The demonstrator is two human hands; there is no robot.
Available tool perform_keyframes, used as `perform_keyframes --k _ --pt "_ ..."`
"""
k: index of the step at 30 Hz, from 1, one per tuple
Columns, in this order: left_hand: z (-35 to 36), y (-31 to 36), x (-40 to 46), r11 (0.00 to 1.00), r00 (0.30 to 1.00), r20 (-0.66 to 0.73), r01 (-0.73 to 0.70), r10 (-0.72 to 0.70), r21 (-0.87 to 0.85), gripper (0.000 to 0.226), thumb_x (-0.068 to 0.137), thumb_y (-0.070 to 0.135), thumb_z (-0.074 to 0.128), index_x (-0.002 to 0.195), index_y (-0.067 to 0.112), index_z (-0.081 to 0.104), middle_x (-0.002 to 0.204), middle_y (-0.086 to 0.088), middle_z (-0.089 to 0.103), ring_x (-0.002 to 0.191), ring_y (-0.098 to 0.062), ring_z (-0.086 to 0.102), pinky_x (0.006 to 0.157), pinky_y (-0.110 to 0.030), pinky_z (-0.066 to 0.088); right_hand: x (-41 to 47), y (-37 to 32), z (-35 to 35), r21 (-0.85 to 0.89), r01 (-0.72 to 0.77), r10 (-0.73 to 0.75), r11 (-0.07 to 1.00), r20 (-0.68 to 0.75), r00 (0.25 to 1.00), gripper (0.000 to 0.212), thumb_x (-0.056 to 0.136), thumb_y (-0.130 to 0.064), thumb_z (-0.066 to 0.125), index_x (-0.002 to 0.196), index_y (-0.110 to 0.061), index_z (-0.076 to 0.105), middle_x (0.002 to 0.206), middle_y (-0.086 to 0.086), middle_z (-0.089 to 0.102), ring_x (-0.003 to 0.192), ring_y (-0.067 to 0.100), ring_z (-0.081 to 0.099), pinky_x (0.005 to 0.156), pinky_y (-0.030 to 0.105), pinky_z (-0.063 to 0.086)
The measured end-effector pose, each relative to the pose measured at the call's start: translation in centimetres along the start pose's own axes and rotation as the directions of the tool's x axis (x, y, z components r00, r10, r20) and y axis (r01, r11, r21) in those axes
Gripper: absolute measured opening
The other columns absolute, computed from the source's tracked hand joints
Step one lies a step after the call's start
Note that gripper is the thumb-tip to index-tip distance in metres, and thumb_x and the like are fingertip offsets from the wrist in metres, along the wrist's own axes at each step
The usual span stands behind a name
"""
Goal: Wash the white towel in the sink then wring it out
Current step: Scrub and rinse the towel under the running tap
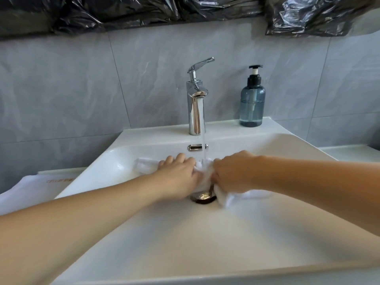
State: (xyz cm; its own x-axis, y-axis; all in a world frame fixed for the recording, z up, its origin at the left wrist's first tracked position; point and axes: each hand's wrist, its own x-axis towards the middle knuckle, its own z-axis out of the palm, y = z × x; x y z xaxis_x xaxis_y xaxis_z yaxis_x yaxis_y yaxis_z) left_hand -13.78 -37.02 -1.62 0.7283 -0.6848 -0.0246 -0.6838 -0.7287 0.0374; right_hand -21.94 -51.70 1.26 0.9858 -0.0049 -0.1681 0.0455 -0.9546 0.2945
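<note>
A white towel lies bunched in the white sink, spread from the back left of the basin to the right of the drain. Water runs from the chrome tap onto the towel between my hands. My left hand grips the towel's left part, fingers curled into the cloth. My right hand grips the bunched cloth just right of the stream. Much of the towel's middle is hidden under my hands.
A blue pump bottle stands on the sink's back ledge, right of the tap. Another white cloth with orange lettering lies on the counter to the left. Grey tiles form the wall behind. Black plastic sheeting hangs above.
</note>
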Motion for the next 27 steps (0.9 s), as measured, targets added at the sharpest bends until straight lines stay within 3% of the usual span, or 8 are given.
perform_keyframes --k 2,6,9,11,15,18,21,27 --pt "-0.1 0.7 -0.1 0.986 0.995 -0.070 -0.080 0.071 -0.143 0.022 0.103 0.036 0.030 0.091 0.021 0.040 0.107 -0.003 0.046 0.109 -0.028 0.046 0.092 -0.038 0.037 0.5 0.4 -0.1 -0.036 0.003 -0.005 0.999 -0.056 0.998 0.011 0.082 -0.035 0.047 0.079 -0.029 0.038 0.086 -0.005 0.059 0.075 0.019 0.058 0.070 0.032 0.049" --pt "-0.3 0.1 0.1 0.978 0.988 -0.084 -0.143 0.132 -0.149 0.016 0.101 0.021 0.038 0.085 0.021 0.037 0.091 0.003 0.045 0.093 -0.023 0.049 0.077 -0.033 0.035 0.5 0.3 0.3 -0.109 0.075 -0.087 0.991 -0.110 0.990 0.016 0.089 -0.032 0.047 0.096 -0.019 0.054 0.082 -0.004 0.059 0.072 0.021 0.056 0.063 0.031 0.043" --pt "-0.6 -0.2 1.1 0.995 0.996 -0.043 -0.081 0.078 -0.066 0.009 0.095 0.028 0.048 0.092 0.020 0.044 0.099 -0.001 0.056 0.094 -0.025 0.055 0.077 -0.037 0.045 0.6 0.0 0.8 -0.078 0.100 -0.107 0.992 -0.101 0.989 0.019 0.091 -0.029 0.048 0.097 -0.016 0.060 0.079 -0.001 0.060 0.070 0.024 0.057 0.061 0.033 0.043" --pt "-0.8 0.4 1.0 0.996 0.996 -0.063 -0.065 0.061 -0.064 0.019 0.098 0.031 0.043 0.080 0.026 0.041 0.095 0.000 0.058 0.086 -0.024 0.052 0.072 -0.036 0.041 1.0 0.9 0.8 -0.025 0.046 -0.048 0.999 -0.085 0.995 0.017 0.093 -0.029 0.045 0.098 -0.018 0.057 0.084 -0.002 0.060 0.075 0.024 0.059 0.065 0.035 0.046" --pt "-0.7 1.2 0.0 0.975 0.991 -0.131 -0.066 0.038 -0.214 0.029 0.102 0.033 0.038 0.079 0.025 0.054 0.082 0.005 0.064 0.081 -0.022 0.062 0.073 -0.037 0.052 1.8 1.9 0.3 0.063 -0.035 0.037 0.997 -0.035 0.999 0.017 0.081 -0.025 0.053 0.098 -0.024 0.050 0.088 -0.004 0.062 0.077 0.021 0.061 0.068 0.034 0.051" --pt "-1.1 0.0 0.6 0.990 0.994 -0.107 -0.028 0.012 -0.141 0.029 0.101 0.035 0.035 0.081 0.026 0.054 0.079 0.005 0.063 0.081 -0.022 0.061 0.071 -0.033 0.049 1.1 0.5 1.0 -0.025 0.053 -0.055 0.998 -0.101 0.993 0.008 0.093 -0.025 0.048 0.096 -0.018 0.049 0.077 -0.005 0.053 0.074 0.022 0.056 0.064 0.034 0.045" --pt "-1.2 0.1 0.7 0.999 0.989 -0.144 -0.043 0.039 -0.023 0.026 0.099 0.033 0.033 0.080 0.024 0.048 0.075 0.002 0.058 0.080 -0.026 0.057 0.068 -0.037 0.045 0.1 0.5 1.3 -0.022 0.090 -0.092 0.996 -0.128 0.987 0.020 0.102 -0.034 0.036 0.097 -0.018 0.047 0.072 -0.006 0.045 0.073 0.025 0.052 0.066 0.035 0.041" --pt "-1.1 -0.3 -0.8 0.979 0.992 -0.072 -0.118 0.107 -0.167 0.028 0.104 0.040 0.034 0.078 0.036 0.042 0.077 0.006 0.060 0.068 -0.007 0.052 0.061 -0.033 0.040 1.0 1.7 1.0 -0.091 0.003 -0.011 0.996 -0.080 0.997 0.013 0.092 -0.027 0.044 0.102 -0.019 0.040 0.085 -0.004 0.054 0.069 0.019 0.051 0.066 0.033 0.043"
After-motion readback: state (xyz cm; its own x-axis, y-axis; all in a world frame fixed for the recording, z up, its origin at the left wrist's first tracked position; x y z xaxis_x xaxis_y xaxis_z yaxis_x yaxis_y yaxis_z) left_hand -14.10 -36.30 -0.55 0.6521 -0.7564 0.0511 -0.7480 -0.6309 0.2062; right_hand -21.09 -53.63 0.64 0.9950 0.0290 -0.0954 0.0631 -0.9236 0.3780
